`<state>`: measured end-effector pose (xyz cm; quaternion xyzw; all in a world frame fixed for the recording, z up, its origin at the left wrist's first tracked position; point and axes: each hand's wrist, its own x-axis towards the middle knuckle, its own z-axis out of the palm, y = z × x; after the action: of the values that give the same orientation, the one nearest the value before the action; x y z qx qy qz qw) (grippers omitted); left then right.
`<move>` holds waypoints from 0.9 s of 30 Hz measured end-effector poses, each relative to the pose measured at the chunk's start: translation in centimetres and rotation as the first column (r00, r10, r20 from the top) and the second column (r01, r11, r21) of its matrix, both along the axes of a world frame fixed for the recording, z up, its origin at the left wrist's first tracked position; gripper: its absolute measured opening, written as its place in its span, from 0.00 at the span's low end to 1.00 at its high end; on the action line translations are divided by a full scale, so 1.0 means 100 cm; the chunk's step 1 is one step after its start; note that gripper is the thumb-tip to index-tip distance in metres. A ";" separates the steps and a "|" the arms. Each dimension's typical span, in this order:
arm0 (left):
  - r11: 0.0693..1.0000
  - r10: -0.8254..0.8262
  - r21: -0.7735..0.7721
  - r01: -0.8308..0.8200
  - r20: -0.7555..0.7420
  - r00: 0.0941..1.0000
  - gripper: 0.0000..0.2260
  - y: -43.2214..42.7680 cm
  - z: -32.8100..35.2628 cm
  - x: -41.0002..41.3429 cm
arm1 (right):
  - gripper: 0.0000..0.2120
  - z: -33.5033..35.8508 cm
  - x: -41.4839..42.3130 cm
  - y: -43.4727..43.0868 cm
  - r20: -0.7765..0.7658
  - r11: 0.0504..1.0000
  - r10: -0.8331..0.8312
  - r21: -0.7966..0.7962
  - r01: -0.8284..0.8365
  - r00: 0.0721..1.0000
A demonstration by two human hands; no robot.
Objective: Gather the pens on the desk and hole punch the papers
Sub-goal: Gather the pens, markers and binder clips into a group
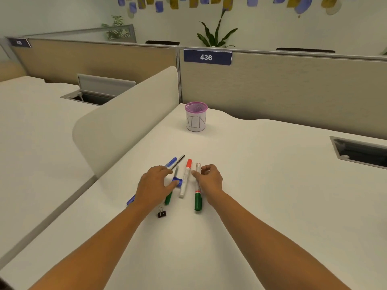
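two white markers, red-capped [186, 178] and green-capped [197, 191], lie lengthwise away from me on the desk [261, 185]; my right hand [209, 178] pinches the green-capped one, my left hand [154, 185] spread flat over thinner pens [174, 163]

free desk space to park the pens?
Bare: between the cup and pens, and the wide stretch right of the right hand up to the cable slot. Crowded: between both hands, around the red marker, green marker, clip.
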<state>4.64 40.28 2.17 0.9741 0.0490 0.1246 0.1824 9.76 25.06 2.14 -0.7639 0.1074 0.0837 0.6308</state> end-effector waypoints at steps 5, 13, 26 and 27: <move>0.997 0.066 -0.042 -0.063 0.085 0.994 0.18 0.024 -0.009 -0.013 | 0.17 0.001 -0.009 -0.003 0.170 0.989 0.102 -0.122 -0.082 0.980; 0.998 0.060 0.028 -0.063 0.072 0.996 0.18 0.040 -0.018 -0.021 | 0.26 -0.025 -0.036 0.020 0.251 0.816 0.452 -0.504 -0.283 0.856; 0.953 0.101 0.293 -0.076 -0.073 0.992 0.17 0.048 -0.020 -0.017 | 0.21 -0.031 -0.043 0.074 0.287 0.798 0.504 -0.516 -0.312 0.815; 0.955 0.105 0.286 -0.080 -0.075 0.992 0.17 0.049 -0.020 -0.017 | 0.22 -0.031 -0.043 0.076 0.285 0.797 0.510 -0.512 -0.321 0.812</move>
<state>2.95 45.21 0.20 0.9913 0.0845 0.0952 0.0332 5.44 32.66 -0.92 -0.8904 -0.1853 0.0354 0.4142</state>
